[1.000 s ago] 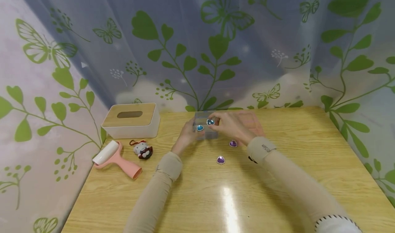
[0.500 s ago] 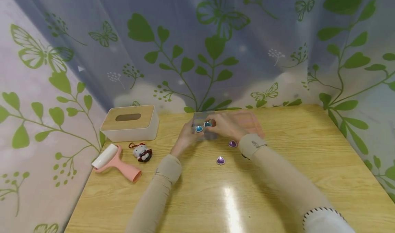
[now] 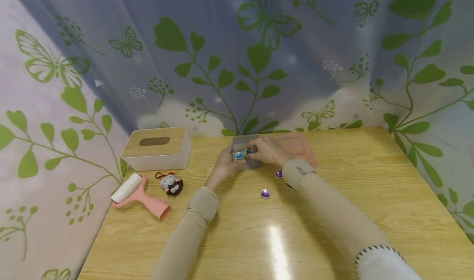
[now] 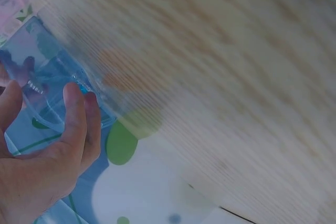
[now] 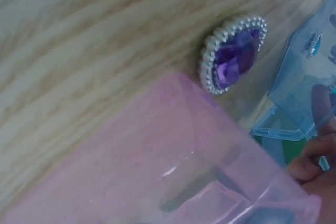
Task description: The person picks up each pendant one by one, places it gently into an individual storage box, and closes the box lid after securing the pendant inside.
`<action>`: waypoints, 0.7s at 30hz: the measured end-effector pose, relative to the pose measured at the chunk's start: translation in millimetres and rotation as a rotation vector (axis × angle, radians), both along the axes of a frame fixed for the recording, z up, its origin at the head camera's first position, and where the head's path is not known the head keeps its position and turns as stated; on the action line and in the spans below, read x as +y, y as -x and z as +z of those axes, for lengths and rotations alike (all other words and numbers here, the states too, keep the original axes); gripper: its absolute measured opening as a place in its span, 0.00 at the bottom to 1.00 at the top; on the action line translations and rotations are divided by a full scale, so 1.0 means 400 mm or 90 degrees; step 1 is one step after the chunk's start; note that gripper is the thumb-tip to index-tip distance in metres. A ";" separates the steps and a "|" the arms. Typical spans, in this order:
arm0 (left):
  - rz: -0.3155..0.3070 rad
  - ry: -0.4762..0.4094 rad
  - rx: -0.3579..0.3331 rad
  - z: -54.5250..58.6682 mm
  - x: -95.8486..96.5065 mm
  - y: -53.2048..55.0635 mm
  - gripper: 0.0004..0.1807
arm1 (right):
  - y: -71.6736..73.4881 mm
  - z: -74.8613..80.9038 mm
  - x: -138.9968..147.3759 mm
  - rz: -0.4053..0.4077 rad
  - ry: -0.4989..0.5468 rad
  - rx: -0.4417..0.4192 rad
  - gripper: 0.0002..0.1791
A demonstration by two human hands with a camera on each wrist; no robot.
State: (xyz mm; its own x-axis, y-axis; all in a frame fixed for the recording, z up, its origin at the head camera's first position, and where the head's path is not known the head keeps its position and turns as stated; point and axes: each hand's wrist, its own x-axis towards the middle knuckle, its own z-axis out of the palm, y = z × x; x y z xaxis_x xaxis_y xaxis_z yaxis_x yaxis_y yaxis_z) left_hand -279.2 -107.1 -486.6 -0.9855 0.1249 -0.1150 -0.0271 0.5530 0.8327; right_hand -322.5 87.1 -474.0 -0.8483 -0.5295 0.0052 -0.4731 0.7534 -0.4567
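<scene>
First, at far left on a yellowish wood-grain table (image 3: pixel 229 247): a lint roller with a white roll and flared pink handle (image 3: pixel 142 195), behind it a white tissue box with a slotted wood-toned lid (image 3: pixel 159 150), then a small white-and-dark-red figurine with a red loop (image 3: pixel 172 184). Further along, the left hand (image 3: pixel 223 165): fingers spread around the left side of a clear blue-tinted plastic box (image 3: pixel 242 142), thumb at its near side, apparently holding it steady. Possible trouble: a skid or tilt of the box, if pushed from the right against too light a hold. Just beside the left thumb, a silver-rimmed blue faceted gem (image 3: pixel 239 155); cannot tell whether inside the box or against its wall. Next, a second silver-rimmed blue gem (image 3: pixel 249 151), between thumb and fingertips of the right hand (image 3: pixel 268 151), pinched almost together; exact contact hidden. Likely weak spot: hard, slick facets, apt to slip if pinched off-centre. Nearer the camera, a purple gem with a beaded silver rim (image 3: pixel 265 194), then a matching purple gem (image 3: pixel 278 173) partly behind the beige right cuff (image 3: pixel 299 173), easily swept aside by a low forearm. Rightmost, behind the right hand, a translucent pink plastic box (image 3: pixel 298 146).
</scene>
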 end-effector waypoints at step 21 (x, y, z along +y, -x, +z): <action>-0.003 -0.012 0.015 -0.004 -0.003 -0.001 0.43 | 0.026 0.019 -0.009 0.022 -0.086 -0.090 0.21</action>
State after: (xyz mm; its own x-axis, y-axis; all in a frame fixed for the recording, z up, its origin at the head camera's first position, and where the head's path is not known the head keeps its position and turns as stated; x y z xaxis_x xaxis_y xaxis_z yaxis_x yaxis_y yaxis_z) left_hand -278.8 -108.4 -488.2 -0.9874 0.1313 -0.0889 -0.0045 0.5372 0.8435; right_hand -332.8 83.6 -466.5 -0.8169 -0.5462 -0.1852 -0.4382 0.7966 -0.4164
